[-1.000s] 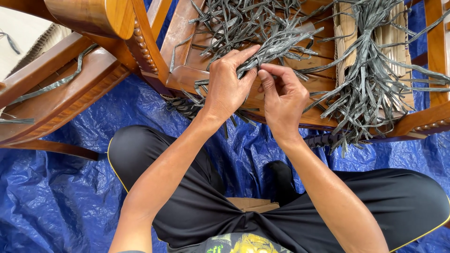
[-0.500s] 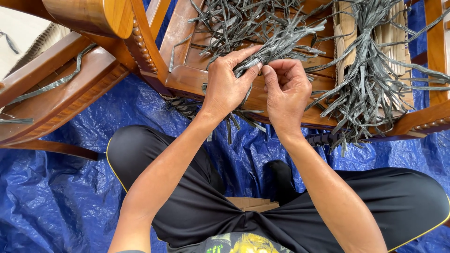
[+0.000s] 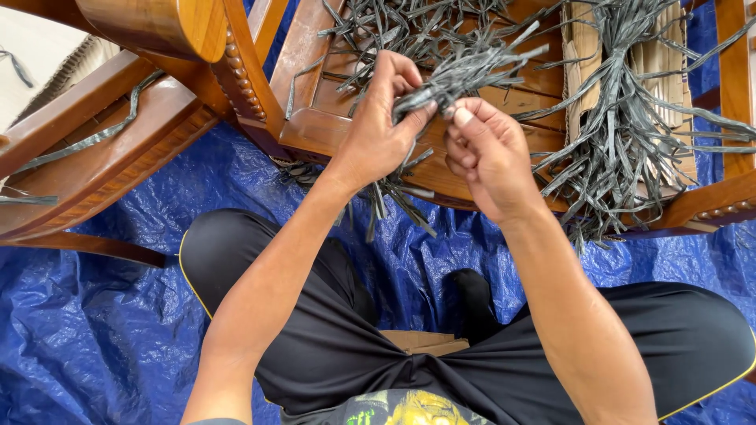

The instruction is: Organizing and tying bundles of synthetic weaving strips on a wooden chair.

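My left hand (image 3: pixel 383 126) pinches a bundle of grey flat strips (image 3: pixel 465 71) between thumb and fingers, above the edge of a wooden chair frame (image 3: pixel 315 134). My right hand (image 3: pixel 488 153) is beside it, fingers curled, with its fingertips touching the same bundle. Loose ends of the strips hang down below my left hand over the blue tarp (image 3: pixel 118 330).
More grey strips (image 3: pixel 630 149) lie heaped on the chair's frame at right, over a folded piece of cardboard (image 3: pixel 583 47). A second carved wooden frame (image 3: pixel 102 157) lies at left. My crossed legs in black trousers (image 3: pixel 315 315) rest on the tarp.
Both hands have risen slightly and drawn the bundle of strips up and together; my right fingers have shifted from gripping low to touching the bundle near my left thumb.
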